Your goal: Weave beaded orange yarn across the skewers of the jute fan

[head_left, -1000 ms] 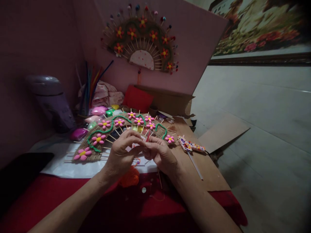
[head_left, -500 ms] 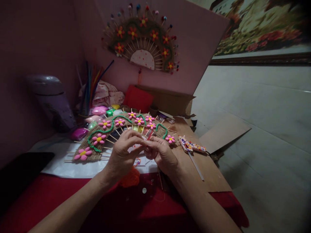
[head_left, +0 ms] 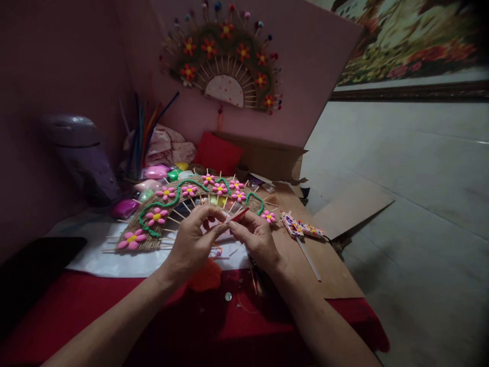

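A thin red strip spans the space between my two hands, above the middle of the fan. My left hand pinches at its left end with thumb and forefinger. My right hand grips it from the right, thumb and fingers closed. Its exact kind is too small to tell. Behind the hands lies a fan of sticks wrapped in brown twine, with pink clay flowers and a wavy green cord. Orange yarn sits below the left hand.
A glue gun with a flowered cover rests on a cardboard sheet at the right, beside a metal ruler-like strip. Bagged coloured clay and a purple flask stand left. A finished fan hangs behind.
The red strip has tilted from nearly upright to a flatter slant and more of it shows. My fingers have shifted around it, the right hand's thumb now reaching left.
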